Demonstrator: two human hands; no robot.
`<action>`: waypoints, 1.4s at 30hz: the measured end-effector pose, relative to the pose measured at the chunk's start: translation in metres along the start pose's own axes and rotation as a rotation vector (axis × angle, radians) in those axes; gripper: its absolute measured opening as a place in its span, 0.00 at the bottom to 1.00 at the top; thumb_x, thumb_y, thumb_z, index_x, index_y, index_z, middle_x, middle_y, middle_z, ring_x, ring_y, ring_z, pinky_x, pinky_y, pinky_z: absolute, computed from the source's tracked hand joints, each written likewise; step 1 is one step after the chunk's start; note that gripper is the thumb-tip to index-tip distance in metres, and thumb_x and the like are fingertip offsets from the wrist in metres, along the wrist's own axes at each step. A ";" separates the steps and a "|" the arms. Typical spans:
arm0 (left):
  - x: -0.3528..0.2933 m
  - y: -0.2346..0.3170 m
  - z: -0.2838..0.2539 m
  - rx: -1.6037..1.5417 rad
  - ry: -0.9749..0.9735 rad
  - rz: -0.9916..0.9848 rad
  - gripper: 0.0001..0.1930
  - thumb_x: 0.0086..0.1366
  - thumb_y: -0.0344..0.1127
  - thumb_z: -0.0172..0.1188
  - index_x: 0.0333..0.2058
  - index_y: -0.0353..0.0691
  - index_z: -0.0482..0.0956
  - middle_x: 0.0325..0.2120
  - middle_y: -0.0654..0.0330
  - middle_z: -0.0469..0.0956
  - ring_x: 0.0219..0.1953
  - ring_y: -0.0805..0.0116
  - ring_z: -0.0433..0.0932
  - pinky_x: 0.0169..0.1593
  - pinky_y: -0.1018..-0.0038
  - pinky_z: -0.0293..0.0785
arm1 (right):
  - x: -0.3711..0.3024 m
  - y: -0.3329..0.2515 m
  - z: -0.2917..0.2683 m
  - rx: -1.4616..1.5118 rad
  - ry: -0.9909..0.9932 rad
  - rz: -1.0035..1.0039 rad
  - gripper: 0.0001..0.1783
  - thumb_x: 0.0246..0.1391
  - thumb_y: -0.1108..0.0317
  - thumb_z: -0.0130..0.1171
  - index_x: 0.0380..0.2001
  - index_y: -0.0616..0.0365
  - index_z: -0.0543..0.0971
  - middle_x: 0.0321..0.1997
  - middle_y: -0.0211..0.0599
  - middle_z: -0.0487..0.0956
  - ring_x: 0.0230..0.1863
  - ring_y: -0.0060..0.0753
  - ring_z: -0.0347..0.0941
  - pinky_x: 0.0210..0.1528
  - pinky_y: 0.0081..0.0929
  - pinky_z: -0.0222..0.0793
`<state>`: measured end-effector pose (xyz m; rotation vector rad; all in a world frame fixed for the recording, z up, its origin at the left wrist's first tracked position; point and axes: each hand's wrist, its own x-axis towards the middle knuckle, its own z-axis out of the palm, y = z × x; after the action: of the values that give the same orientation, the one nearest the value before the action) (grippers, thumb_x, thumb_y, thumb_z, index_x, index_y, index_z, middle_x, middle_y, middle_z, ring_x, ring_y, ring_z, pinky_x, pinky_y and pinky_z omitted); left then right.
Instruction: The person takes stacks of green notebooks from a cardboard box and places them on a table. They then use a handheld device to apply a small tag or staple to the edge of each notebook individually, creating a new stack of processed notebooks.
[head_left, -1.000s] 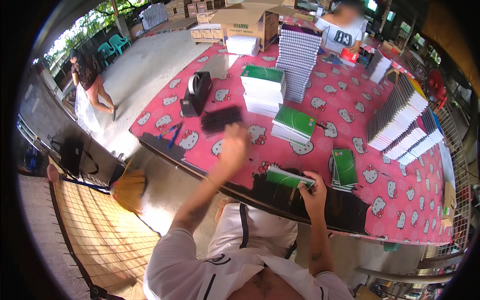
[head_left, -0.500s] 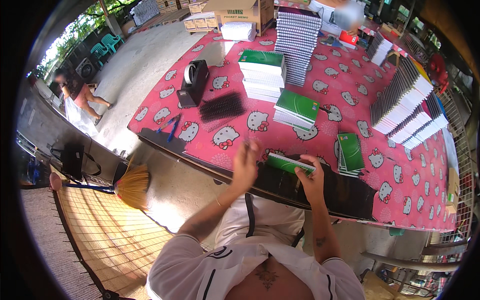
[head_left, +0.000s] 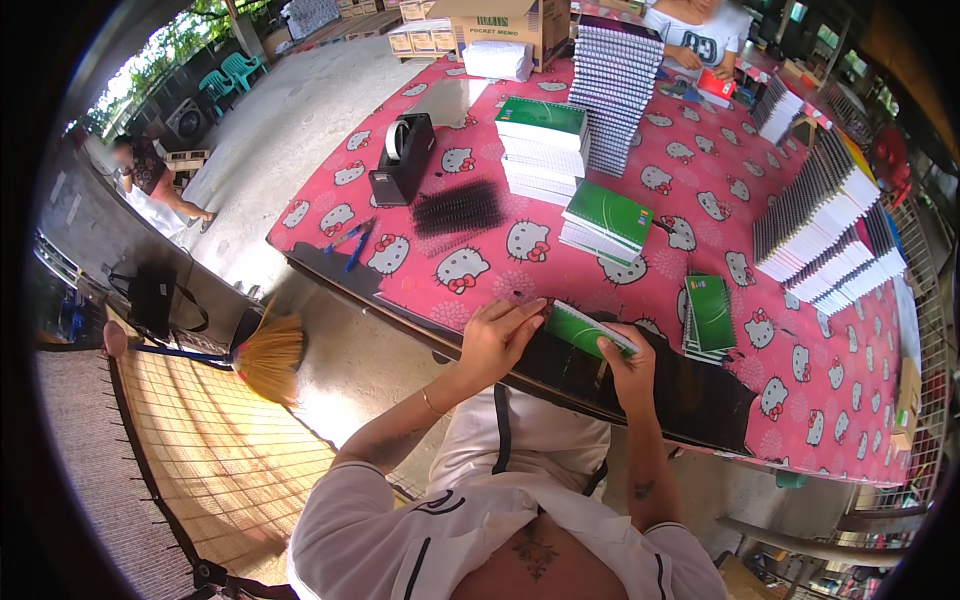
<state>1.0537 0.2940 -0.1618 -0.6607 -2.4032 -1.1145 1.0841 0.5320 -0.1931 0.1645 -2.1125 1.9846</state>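
Observation:
My right hand point(head_left: 630, 362) grips a small green-covered notebook point(head_left: 580, 328) by its right end, thumb on the cover, just above the table's near edge. At the notebook's left end is my left hand point(head_left: 503, 335), its fingers pressed together in a pinch; whatever they hold is too small to make out. Farther in lies a bunch of black binding coils point(head_left: 457, 208). To the right of the held notebook rests a small stack of green notebooks point(head_left: 708, 312). Another green stack point(head_left: 608, 222) and a taller one point(head_left: 542, 145) stand beyond.
The pink patterned table point(head_left: 560, 275) carries a black tape dispenser point(head_left: 402, 165), blue-handled pliers point(head_left: 357, 247), a tall notebook pile point(head_left: 612, 95) and leaning notebook stacks point(head_left: 825, 215). A carton point(head_left: 510, 35) stands behind. Across the table, a person point(head_left: 695, 40) handles a red item. A broom point(head_left: 268, 355) is at left.
My left hand has moved in to the left end of the notebook. My right hand still grips the notebook. The view has shifted slightly, and the person across the table shows more.

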 end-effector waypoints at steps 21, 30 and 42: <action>0.017 0.016 -0.035 -0.111 -0.350 0.263 0.18 0.67 0.45 0.59 0.50 0.41 0.77 0.38 0.51 0.78 0.38 0.49 0.81 0.36 0.56 0.77 | -0.019 -0.036 -0.019 -0.110 -0.129 0.052 0.11 0.57 0.71 0.64 0.39 0.68 0.80 0.33 0.32 0.78 0.35 0.20 0.71 0.40 0.21 0.68; 0.017 0.033 -0.023 0.394 -0.266 0.278 0.32 0.66 0.53 0.57 0.64 0.43 0.64 0.63 0.54 0.64 0.59 0.53 0.70 0.50 0.49 0.71 | -0.035 -0.038 0.007 0.061 -0.051 0.054 0.10 0.58 0.74 0.62 0.42 0.67 0.77 0.36 0.32 0.77 0.37 0.19 0.71 0.42 0.19 0.67; 0.022 0.022 -0.022 0.082 -0.381 0.343 0.09 0.66 0.42 0.60 0.39 0.46 0.76 0.35 0.66 0.75 0.46 0.64 0.77 0.64 0.37 0.45 | -0.031 -0.043 0.008 -0.007 -0.075 0.017 0.13 0.61 0.70 0.61 0.43 0.70 0.77 0.36 0.34 0.78 0.34 0.20 0.70 0.38 0.20 0.67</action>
<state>1.0518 0.2944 -0.1240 -1.2979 -2.4867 -0.7989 1.1233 0.5181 -0.1598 0.2241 -2.1736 2.0106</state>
